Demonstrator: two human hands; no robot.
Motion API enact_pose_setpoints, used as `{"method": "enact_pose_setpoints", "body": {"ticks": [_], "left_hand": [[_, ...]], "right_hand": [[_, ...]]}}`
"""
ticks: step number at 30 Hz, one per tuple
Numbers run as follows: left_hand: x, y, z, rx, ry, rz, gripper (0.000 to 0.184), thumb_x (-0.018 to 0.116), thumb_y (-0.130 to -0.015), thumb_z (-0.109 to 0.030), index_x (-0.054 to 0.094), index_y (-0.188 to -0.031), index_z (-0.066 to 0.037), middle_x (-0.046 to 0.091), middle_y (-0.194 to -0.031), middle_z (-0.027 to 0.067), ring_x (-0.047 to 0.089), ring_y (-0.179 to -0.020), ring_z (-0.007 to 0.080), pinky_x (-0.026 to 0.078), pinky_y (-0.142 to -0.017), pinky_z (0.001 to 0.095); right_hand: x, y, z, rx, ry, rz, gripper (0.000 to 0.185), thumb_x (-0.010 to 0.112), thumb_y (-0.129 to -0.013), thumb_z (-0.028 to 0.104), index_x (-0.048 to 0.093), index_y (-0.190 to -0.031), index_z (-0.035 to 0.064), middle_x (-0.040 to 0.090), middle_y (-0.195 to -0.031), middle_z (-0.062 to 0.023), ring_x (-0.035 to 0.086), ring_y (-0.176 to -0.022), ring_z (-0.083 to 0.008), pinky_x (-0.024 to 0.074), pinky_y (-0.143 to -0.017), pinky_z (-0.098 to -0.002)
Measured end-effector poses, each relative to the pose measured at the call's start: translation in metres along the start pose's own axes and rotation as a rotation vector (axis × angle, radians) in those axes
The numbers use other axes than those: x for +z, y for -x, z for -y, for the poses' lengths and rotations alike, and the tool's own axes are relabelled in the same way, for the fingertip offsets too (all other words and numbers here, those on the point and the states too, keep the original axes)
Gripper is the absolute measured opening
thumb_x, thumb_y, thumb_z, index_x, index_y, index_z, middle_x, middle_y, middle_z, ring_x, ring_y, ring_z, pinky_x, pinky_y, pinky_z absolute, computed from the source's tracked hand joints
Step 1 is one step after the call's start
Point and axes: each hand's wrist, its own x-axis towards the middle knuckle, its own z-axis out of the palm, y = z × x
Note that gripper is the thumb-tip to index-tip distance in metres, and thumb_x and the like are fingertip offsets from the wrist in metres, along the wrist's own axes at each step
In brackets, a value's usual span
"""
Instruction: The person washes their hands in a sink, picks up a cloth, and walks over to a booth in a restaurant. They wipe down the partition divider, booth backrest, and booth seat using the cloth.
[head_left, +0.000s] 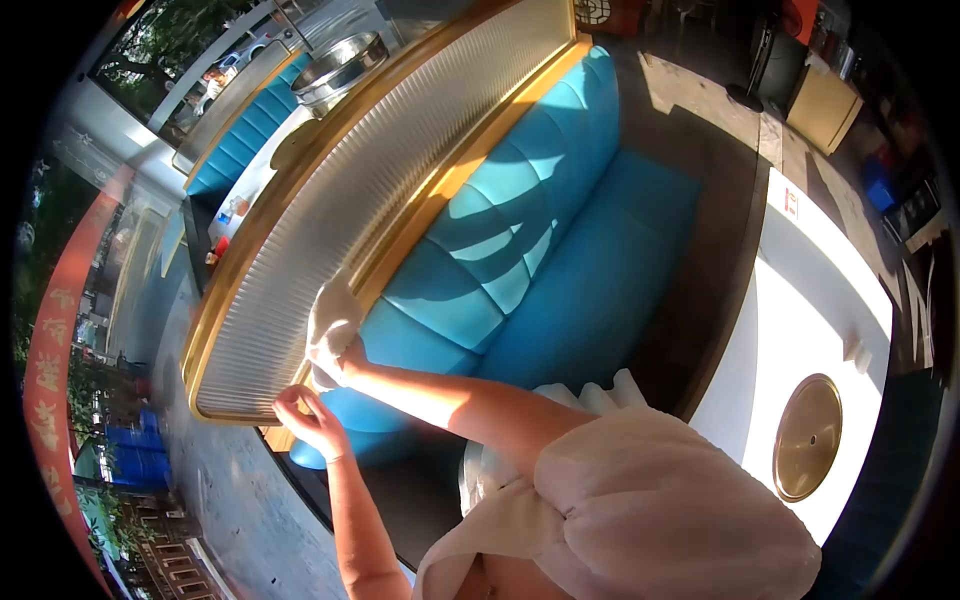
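A whitish cloth (334, 318) is bunched in my right hand (350, 362), whose fingers are closed and partly hidden by it. The cloth lies against the lower part of a ribbed clear partition panel (350, 200), beside its wooden ledge. Lower down, my left hand (312, 422) is near the panel's gold-coloured frame end (235, 418). Its fingers are loosely bent, with a gap by the thumb, and nothing shows in them. Whether it touches the frame I cannot tell. Just below the panel runs a blue padded bench back (450, 285).
The blue bench seat (610, 270) adjoins a white table (820, 270) with a round brass-coloured lid (808, 438). Behind the partition stand metal pans (340, 72) and another blue bench (250, 125). Grey floor (240, 510) lies at lower left.
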Motion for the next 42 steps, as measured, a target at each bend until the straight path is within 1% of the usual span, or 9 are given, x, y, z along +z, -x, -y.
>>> {"method": "enact_pose_setpoints", "body": {"ticks": [4,10,16,18,21,28,32,34,42], "left_hand": [[0.027,0.117,-0.044,-1.090,0.830,0.552,0.020,0.054,-0.086,-0.016,0.053,-0.094,0.002,0.055,-0.081,0.0047,0.049,-0.075,0.0124,0.042,-0.065,0.0267],[0.036,0.092,-0.052,-1.220,1.058,0.352,0.018,0.056,-0.081,-0.014,0.055,-0.092,0.001,0.056,-0.084,0.0067,0.052,-0.079,0.0137,0.043,-0.068,0.0262],[0.002,0.076,-0.054,-0.825,0.630,0.393,0.018,0.058,-0.076,-0.013,0.056,-0.089,0.000,0.058,-0.087,0.0087,0.055,-0.083,0.0151,0.044,-0.071,0.0257],[-0.003,0.058,-0.058,-0.397,0.145,0.589,0.018,0.059,-0.074,-0.012,0.057,-0.089,-0.001,0.058,-0.089,0.0093,0.056,-0.085,0.0155,0.045,-0.072,0.0255],[-0.013,0.034,-0.057,0.352,-1.201,0.637,0.015,0.060,-0.071,-0.016,0.054,-0.077,-0.004,0.057,-0.079,0.0062,0.054,-0.075,0.0193,0.045,-0.066,0.0273],[-0.037,0.029,-0.083,0.201,-0.428,0.419,0.029,0.056,-0.076,-0.011,0.057,-0.104,-0.004,0.060,-0.098,0.0084,0.056,-0.095,0.0231,0.046,-0.081,0.0287],[-0.024,0.052,-0.007,-0.387,-0.685,0.707,0.026,0.052,-0.078,-0.005,0.055,-0.101,0.005,0.058,-0.110,0.0131,0.057,-0.095,0.0214,0.042,-0.088,0.0280],[-0.025,0.054,-0.005,-0.953,-0.085,0.204,0.031,0.056,-0.074,-0.009,0.053,-0.101,0.004,0.056,-0.103,0.0102,0.054,-0.098,0.0203,0.041,-0.086,0.0290],[-0.031,-0.037,0.046,-0.787,-1.646,0.446,0.075,0.064,-0.060,-0.053,0.050,-0.104,0.006,0.052,-0.100,0.0171,0.050,-0.101,0.0280,0.036,-0.090,0.0344]], "right_hand": [[-0.084,0.025,0.020,0.439,-1.596,0.182,0.030,0.042,-0.090,0.022,0.049,-0.115,0.0063,0.056,-0.107,-0.0068,0.054,-0.098,-0.0178,0.0455,-0.083,-0.0291],[-0.171,0.055,0.049,0.747,-2.005,0.215,0.030,0.050,-0.087,0.020,0.051,-0.112,0.0044,0.056,-0.104,-0.0057,0.053,-0.100,-0.0160,0.0440,-0.085,-0.0288],[-0.168,0.111,-0.051,0.572,-1.737,0.602,0.039,0.053,-0.086,0.017,0.042,-0.123,0.0057,0.053,-0.114,-0.0074,0.058,-0.095,-0.0198,0.0483,-0.077,-0.0324],[-0.225,0.112,-0.074,-0.213,-0.051,0.842,0.067,0.056,-0.080,0.025,0.024,-0.135,0.0056,0.050,-0.117,-0.0173,0.057,-0.094,-0.0333,0.0484,-0.076,-0.0386],[-0.243,0.104,-0.163,0.197,0.058,1.112,0.070,0.053,-0.082,0.030,0.018,-0.139,0.0085,0.049,-0.121,-0.0208,0.052,-0.106,-0.0325,0.0409,-0.090,-0.0400],[-0.308,-0.012,-0.312,0.894,0.245,0.643,0.068,0.049,-0.081,0.022,0.018,-0.139,0.0096,0.061,-0.088,-0.0101,0.061,-0.062,-0.0180,0.0495,-0.052,-0.0323],[-0.292,-0.072,-0.272,0.589,0.123,0.523,0.056,0.055,-0.082,0.017,0.034,-0.133,0.0058,0.061,-0.088,-0.0093,0.061,-0.063,-0.0156,0.0486,-0.052,-0.0321],[-0.260,-0.109,-0.290,0.264,0.096,0.378,0.052,0.057,-0.081,0.016,0.039,-0.129,0.0042,0.062,-0.090,-0.0094,0.061,-0.068,-0.0177,0.0486,-0.063,-0.0311],[-0.231,-0.243,-0.023,-0.745,0.137,-0.127,0.039,0.052,-0.085,0.028,0.049,-0.119,0.0091,0.053,-0.115,-0.0125,0.052,-0.102,-0.0300,0.0382,-0.090,-0.0372]]}}
